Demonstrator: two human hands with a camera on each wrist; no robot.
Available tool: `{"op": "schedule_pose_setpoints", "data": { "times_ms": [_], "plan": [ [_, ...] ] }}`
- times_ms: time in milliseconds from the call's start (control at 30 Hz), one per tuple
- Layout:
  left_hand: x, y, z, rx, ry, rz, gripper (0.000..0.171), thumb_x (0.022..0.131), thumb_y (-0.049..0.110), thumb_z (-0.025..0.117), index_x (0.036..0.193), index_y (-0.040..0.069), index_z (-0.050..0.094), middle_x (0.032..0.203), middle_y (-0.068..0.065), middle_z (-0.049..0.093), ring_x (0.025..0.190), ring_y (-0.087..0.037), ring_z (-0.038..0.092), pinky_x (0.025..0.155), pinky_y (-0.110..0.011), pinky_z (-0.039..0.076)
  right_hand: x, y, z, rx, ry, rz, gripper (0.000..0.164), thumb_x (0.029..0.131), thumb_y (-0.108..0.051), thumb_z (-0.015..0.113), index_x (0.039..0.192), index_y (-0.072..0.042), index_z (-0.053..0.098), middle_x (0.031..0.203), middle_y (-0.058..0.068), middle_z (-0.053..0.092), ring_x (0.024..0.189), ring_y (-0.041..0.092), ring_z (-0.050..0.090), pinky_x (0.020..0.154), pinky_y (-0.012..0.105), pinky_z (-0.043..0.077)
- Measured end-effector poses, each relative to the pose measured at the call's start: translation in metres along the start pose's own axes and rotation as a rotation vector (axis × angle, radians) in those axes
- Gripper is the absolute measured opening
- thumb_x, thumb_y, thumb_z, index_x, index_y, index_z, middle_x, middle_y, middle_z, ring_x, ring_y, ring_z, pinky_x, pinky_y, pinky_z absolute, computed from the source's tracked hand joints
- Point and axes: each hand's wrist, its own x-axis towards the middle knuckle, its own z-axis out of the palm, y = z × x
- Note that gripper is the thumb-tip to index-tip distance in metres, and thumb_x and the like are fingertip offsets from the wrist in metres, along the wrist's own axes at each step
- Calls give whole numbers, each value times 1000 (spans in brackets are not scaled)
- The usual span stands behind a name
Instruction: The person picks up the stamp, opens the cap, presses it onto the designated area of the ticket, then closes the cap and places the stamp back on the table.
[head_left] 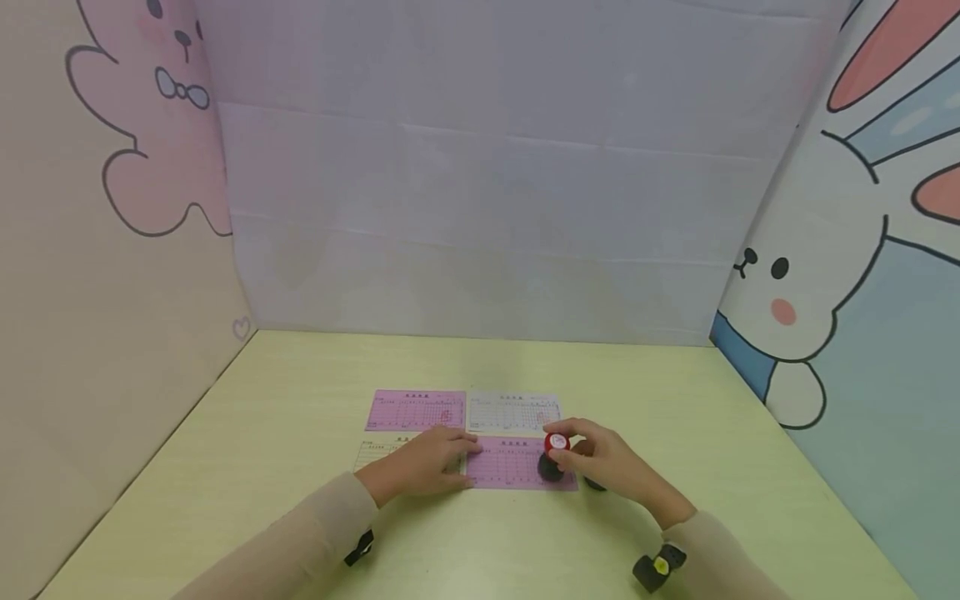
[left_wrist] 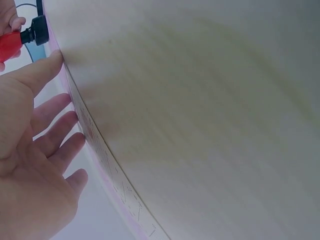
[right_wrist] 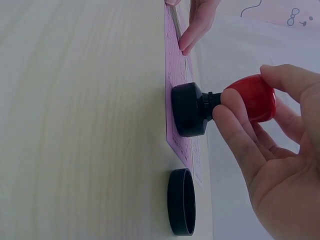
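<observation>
My right hand (head_left: 618, 467) grips the red knob of a self-inking style stamp (right_wrist: 255, 97) between thumb and fingers. Its round black base (right_wrist: 187, 110) stands upright on the right part of a pink printed form (head_left: 498, 468). My left hand (head_left: 420, 463) lies with fingers fairly straight, the fingertips at the left edge of that same form. Under and beside the left hand, a yellowish form (head_left: 373, 452) is partly covered. Just right of the pink form, an open round black cap (right_wrist: 182, 202) stands on the table, mostly hidden by the right hand in the head view.
Behind the near forms lie another pink form (head_left: 415, 410) and a white form (head_left: 510, 412), both with red stamp marks at their right. The pale wooden table (head_left: 315, 379) meets a white back sheet (head_left: 480, 208), with cartoon-printed walls on either side.
</observation>
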Motion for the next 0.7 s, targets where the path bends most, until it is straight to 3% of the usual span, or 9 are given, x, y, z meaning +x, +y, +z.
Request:
{"op": "schedule_pose_setpoints", "data": {
  "times_ms": [367, 700],
  "plan": [
    [-1, 2, -1, 2, 1, 2, 53, 93, 36, 72, 136, 7, 62, 141, -8, 57, 131, -28, 51, 111, -44, 39, -2, 1, 1, 77, -8, -6, 43, 103, -19, 60, 139, 3, 53, 124, 21, 61, 93, 33, 71, 84, 28, 57],
    [-3, 2, -2, -5, -2, -4, 53, 93, 36, 72, 136, 7, 61, 143, -7, 56, 132, -28, 50, 112, -44, 38, -1, 5, 4, 124, 13, -2, 39, 103, -17, 58, 137, 3, 55, 124, 24, 59, 90, 37, 70, 81, 29, 58]
  ]
}}
